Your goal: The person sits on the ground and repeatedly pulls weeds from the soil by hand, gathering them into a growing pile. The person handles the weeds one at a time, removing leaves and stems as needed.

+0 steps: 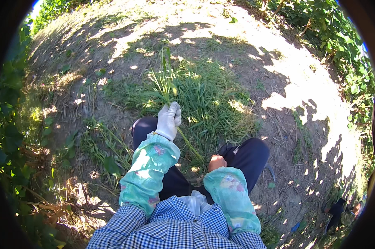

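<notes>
My left hand (169, 120), in a white glove, is closed around a small bunch of green grass stalks (164, 82). Their leafy tops point away from me, and the pale lower stems (189, 144) trail out below the fist. In front of my knees spreads a heap of cut grass (206, 96). My right hand (217, 163), bare, rests low against the inside of my right leg; its fingers are mostly hidden, so what it holds, if anything, does not show. A curved grey blade, like a sickle's (271, 172), pokes out beyond my right knee, its handle out of sight.
Leafy plants (11, 124) line the left side, and green bushes (340, 40) stand at the upper right. Uprooted weeds (105, 143) lie left of my knee. Another person's dark-clothed leg (335, 214) shows at the lower right, near a blue scrap (295, 227) on the soil.
</notes>
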A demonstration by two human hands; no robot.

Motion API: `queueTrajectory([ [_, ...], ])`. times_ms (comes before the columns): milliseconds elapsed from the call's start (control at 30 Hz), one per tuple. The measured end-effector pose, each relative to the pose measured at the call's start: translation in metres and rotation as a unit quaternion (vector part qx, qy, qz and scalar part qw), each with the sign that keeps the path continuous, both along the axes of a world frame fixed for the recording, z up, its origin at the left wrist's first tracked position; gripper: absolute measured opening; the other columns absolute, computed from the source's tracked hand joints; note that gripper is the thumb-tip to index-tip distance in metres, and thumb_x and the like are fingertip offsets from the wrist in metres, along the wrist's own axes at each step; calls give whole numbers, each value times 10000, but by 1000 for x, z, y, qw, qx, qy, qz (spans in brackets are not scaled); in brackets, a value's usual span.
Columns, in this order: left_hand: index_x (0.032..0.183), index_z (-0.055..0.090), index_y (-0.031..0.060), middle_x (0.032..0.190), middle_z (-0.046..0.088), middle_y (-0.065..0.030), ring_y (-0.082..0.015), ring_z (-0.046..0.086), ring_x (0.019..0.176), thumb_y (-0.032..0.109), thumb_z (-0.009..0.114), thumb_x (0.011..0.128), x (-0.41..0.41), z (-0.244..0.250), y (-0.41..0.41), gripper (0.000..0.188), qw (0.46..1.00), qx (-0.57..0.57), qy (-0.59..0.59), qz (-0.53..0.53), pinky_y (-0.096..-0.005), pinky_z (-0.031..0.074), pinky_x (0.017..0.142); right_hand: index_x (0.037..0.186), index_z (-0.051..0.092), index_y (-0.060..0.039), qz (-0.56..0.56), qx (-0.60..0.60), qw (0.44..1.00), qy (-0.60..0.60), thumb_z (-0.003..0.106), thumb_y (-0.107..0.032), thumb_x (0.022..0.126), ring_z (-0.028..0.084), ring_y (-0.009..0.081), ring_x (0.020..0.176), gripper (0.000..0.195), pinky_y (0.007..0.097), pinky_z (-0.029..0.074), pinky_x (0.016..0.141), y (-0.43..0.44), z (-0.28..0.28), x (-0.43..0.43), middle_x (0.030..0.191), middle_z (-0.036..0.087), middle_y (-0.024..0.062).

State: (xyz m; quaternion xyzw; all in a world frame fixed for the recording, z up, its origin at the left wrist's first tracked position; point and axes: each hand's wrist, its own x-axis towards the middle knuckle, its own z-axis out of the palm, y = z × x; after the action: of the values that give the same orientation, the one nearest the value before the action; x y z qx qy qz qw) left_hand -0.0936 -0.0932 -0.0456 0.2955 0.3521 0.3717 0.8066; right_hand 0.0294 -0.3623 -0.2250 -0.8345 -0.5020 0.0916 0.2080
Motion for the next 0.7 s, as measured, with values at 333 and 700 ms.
queueTrajectory([
  [333,961,585,75,748,553,0,-79,450,556,164,643,1015,13,-23,-42,119,998,27,-10,-60,-233,327,481,1281,595,52,-79,227,863,445,692,-110,949,673,263,1086,382,381,516,948,74,122,-31,1200,695,185],
  [700,1071,643,31,887,670,-16,-102,624,770,248,634,1024,26,-22,-67,223,978,106,101,-146,-243,500,705,1083,647,15,-100,294,731,607,587,-100,1022,478,39,539,143,215,380,451,84,139,-31,756,613,11],
])
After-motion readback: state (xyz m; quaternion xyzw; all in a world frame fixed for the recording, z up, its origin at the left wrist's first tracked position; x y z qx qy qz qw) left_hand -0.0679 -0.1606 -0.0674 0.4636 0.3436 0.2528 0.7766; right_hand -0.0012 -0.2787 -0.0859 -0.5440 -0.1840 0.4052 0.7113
